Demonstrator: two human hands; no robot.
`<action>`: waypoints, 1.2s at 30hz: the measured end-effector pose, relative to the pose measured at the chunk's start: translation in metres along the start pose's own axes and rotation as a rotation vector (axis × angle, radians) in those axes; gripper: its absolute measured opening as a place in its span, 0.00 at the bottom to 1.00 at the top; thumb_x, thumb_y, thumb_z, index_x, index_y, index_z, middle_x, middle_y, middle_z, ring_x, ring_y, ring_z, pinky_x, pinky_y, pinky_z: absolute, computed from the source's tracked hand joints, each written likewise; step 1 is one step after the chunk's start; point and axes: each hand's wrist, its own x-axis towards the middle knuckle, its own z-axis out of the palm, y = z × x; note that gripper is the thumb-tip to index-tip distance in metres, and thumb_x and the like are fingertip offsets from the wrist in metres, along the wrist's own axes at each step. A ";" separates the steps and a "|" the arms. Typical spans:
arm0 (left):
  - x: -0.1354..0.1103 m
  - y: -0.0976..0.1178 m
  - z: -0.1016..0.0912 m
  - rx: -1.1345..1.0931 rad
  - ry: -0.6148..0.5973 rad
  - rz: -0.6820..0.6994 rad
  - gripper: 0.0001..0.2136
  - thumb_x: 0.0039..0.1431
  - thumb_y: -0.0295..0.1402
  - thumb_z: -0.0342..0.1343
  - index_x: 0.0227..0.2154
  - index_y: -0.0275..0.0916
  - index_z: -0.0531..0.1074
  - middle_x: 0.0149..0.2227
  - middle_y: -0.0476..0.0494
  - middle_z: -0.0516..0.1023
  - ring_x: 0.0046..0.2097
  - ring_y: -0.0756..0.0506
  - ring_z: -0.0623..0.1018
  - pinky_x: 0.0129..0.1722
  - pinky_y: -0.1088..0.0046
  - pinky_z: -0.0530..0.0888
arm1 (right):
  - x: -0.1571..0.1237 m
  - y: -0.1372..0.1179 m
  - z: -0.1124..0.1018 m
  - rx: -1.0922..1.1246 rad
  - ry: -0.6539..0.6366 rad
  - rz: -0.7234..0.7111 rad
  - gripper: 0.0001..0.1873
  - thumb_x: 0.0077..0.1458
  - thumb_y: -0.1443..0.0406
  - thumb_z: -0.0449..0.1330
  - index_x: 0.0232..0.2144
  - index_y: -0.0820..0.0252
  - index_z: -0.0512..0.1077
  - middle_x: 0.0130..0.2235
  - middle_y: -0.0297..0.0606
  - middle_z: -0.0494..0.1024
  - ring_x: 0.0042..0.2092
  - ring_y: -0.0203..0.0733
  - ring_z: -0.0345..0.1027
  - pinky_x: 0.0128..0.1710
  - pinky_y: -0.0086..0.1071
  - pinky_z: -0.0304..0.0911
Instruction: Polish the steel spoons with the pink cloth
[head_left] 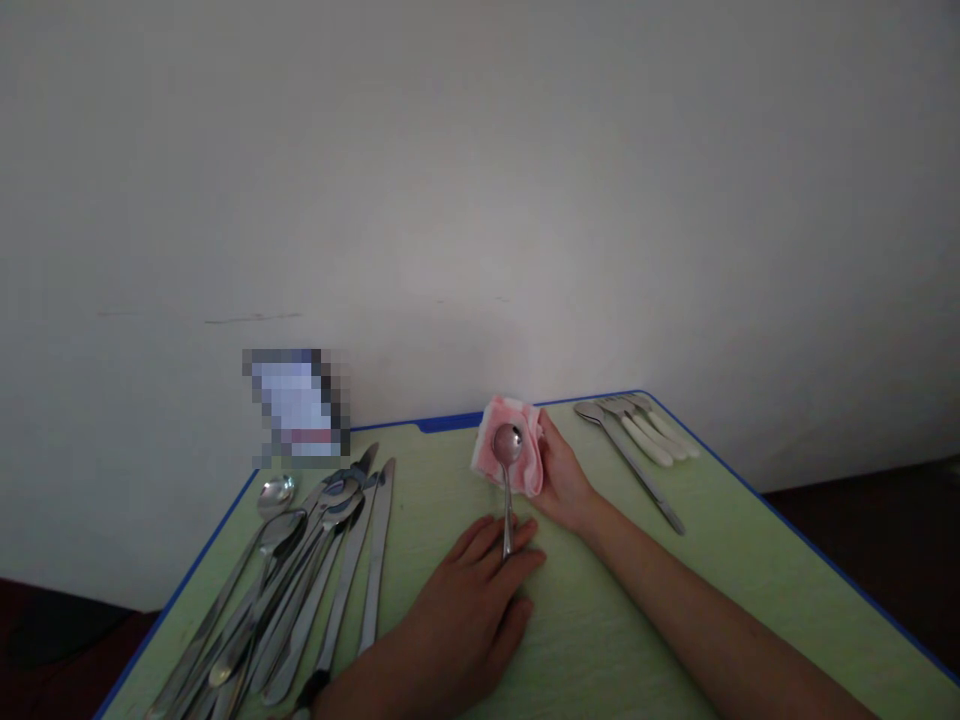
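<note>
A metal spoon (pixel 508 470) points away from me over the middle of the table, its bowl against a folded pink and white cloth (pixel 499 415). My left hand (pixel 480 590) is closed on the lower end of the spoon's handle, the handle passing between its fingers. Behind the bowl, my right hand (pixel 562 470) grips the cloth from its right side; most of those fingers are hidden by the cloth. Left of my left hand lies a pile of metal spoons and knives (pixel 300 580).
The green table (pixel 600 620) has a blue edge and stands against a pale wall (pixel 480 200). At the back right lie a long spoon (pixel 630 460) and several white-handled forks (pixel 652 435). A blurred-out object (pixel 296 405) stands at the back left.
</note>
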 end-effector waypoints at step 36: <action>-0.001 -0.004 0.000 -0.082 0.049 0.049 0.19 0.61 0.27 0.48 0.55 0.40 0.63 0.60 0.42 0.65 0.61 0.42 0.62 0.62 0.56 0.57 | 0.002 0.008 -0.007 -0.141 0.200 -0.047 0.13 0.46 0.56 0.65 0.28 0.61 0.73 0.29 0.35 0.79 0.31 0.36 0.71 0.37 0.30 0.66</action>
